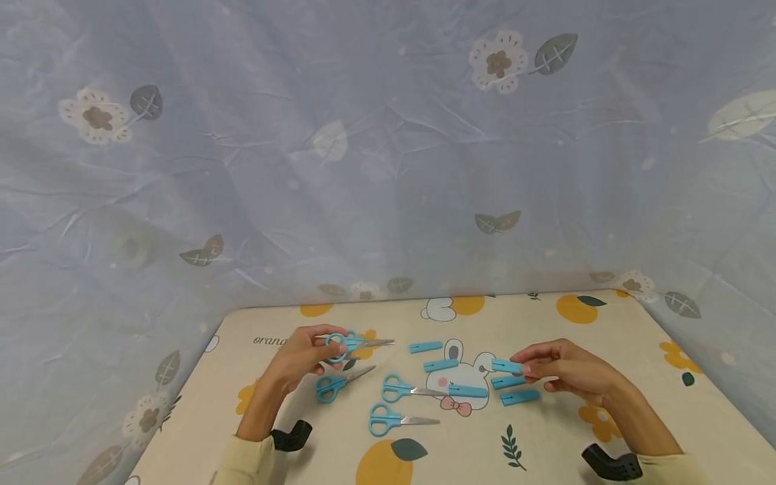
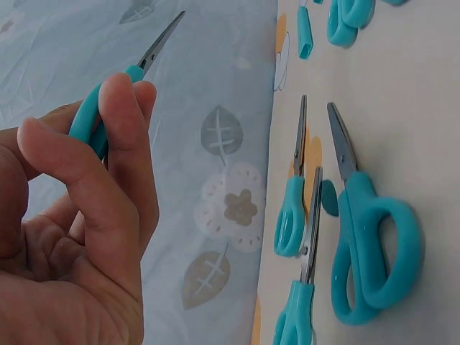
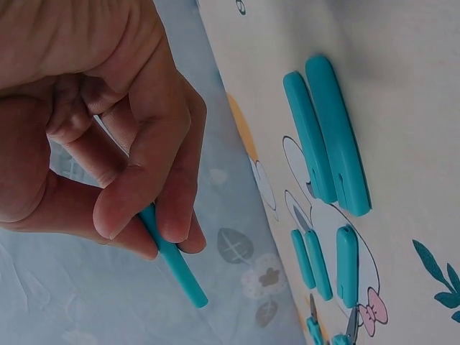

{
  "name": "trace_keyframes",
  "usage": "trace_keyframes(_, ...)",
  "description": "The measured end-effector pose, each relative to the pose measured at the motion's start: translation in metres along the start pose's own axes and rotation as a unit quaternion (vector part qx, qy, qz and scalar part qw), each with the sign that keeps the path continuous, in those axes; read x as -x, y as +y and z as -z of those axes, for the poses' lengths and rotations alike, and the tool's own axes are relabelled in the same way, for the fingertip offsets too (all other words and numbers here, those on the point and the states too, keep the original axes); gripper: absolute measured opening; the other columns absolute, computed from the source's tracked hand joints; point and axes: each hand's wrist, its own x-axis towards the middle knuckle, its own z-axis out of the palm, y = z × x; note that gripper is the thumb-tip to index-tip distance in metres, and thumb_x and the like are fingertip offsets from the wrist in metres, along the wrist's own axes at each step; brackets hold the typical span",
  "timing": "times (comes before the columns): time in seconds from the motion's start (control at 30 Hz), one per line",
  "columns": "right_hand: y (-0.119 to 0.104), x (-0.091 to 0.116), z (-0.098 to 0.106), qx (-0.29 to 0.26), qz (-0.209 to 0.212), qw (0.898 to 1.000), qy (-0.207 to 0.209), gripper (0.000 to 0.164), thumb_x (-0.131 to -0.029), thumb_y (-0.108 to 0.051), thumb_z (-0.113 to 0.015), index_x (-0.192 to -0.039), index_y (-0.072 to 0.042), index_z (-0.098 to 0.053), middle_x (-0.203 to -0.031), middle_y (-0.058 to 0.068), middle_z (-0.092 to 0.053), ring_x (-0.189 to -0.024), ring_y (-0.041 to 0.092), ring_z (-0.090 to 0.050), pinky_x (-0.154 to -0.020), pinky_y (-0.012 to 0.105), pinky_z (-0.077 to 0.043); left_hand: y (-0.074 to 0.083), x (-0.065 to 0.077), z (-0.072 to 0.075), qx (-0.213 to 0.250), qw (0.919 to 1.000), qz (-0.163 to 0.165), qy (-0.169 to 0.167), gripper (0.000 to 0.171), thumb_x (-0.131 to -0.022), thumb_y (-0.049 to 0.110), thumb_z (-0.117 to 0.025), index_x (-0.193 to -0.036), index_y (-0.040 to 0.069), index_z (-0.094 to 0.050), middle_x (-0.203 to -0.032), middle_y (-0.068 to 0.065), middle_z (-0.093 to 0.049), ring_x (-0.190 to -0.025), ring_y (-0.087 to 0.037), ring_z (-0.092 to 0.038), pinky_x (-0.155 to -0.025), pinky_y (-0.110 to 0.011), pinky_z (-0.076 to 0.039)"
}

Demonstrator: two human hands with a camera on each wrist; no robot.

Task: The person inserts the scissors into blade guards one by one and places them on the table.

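Note:
My left hand [image 1: 303, 353] pinches a pair of small scissors [image 1: 353, 343] by its light-blue handles, blades pointing right. In the left wrist view these scissors [image 2: 86, 118] are raised above the table. My right hand [image 1: 572, 370] pinches a light-blue scissors cap [image 1: 506, 366] between thumb and fingers; its slotted end faces left. The cap [image 3: 181, 272] sticks out past the fingertips in the right wrist view. Below the left hand lie more scissors [image 1: 330, 389], partly overlapped by it in the head view. Two caps [image 1: 508, 382] [image 1: 519, 397] lie just below the right hand.
Two more scissors [image 1: 397, 389] [image 1: 386, 419] lie mid-table, blades rightward; the upper one's tip is right at a cap [image 1: 468, 391]. Two further caps [image 1: 426, 347] [image 1: 440, 365] lie behind. A patterned cloth [image 1: 515, 448] covers the table; a hanging curtain [image 1: 388, 202] surrounds it.

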Motion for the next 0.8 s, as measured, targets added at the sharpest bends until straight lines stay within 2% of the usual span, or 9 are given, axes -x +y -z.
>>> trace_keyframes(0.17, 0.0, -0.004, -0.002, 0.011, 0.002, 1.0, 0.002, 0.039, -0.107, -0.023, -0.067, -0.139, 0.0, -0.069, -0.108, -0.002, -0.076, -0.091, 0.014, -0.063, -0.07, 0.022, -0.055, 0.001, -0.005, -0.007, 0.001, 1.0, -0.002, -0.01, 0.045, -0.102, 0.018, -0.076, -0.141, 0.0, -0.065, -0.099, -0.015, -0.082, -0.082, -0.022, -0.079, -0.056, -0.022, -0.051)
trace_keyframes(0.3, -0.002, -0.007, -0.004, 0.018, 0.003, 1.0, 0.006, 0.04, -0.107, -0.024, -0.068, -0.139, 0.001, -0.068, -0.109, -0.003, -0.077, -0.091, 0.016, -0.062, -0.07, 0.023, -0.055, 0.004, -0.008, -0.012, 0.006, 0.9999, -0.002, -0.016, 0.042, -0.101, 0.016, -0.076, -0.139, 0.001, -0.066, -0.097, -0.012, -0.082, -0.083, -0.025, -0.078, -0.056, -0.022, -0.05)
trace_keyframes(0.53, -0.008, -0.009, -0.008, 0.018, -0.003, 1.0, 0.009, 0.044, -0.106, -0.024, -0.07, -0.14, 0.003, -0.066, -0.112, -0.004, -0.076, -0.092, 0.017, -0.062, -0.071, 0.023, -0.056, 0.008, -0.013, -0.02, 0.01, 0.9993, -0.009, -0.034, 0.043, -0.103, 0.016, -0.074, -0.141, 0.001, -0.064, -0.095, -0.005, -0.081, -0.081, -0.021, -0.077, -0.056, -0.022, -0.049)
trace_keyframes(0.63, -0.01, -0.01, -0.01, 0.017, -0.004, 1.0, 0.009, 0.044, -0.105, -0.025, -0.071, -0.14, 0.003, -0.067, -0.115, -0.004, -0.077, -0.094, 0.017, -0.063, -0.071, 0.023, -0.056, 0.009, -0.014, -0.023, 0.008, 0.9995, -0.004, -0.032, 0.041, -0.102, 0.016, -0.075, -0.14, 0.002, -0.065, -0.097, -0.008, -0.081, -0.081, -0.022, -0.078, -0.055, -0.022, -0.05)
trace_keyframes(0.8, -0.011, -0.011, -0.011, 0.005, -0.001, 1.0, 0.001, 0.04, -0.106, -0.023, -0.07, -0.138, 0.0, -0.069, -0.113, -0.004, -0.077, -0.093, 0.015, -0.064, -0.071, 0.022, -0.056, 0.008, -0.015, -0.028, 0.005, 0.9994, -0.003, -0.035, 0.038, -0.102, 0.014, -0.074, -0.138, 0.003, -0.067, -0.106, -0.021, -0.081, -0.081, -0.023, -0.078, -0.055, -0.022, -0.049)
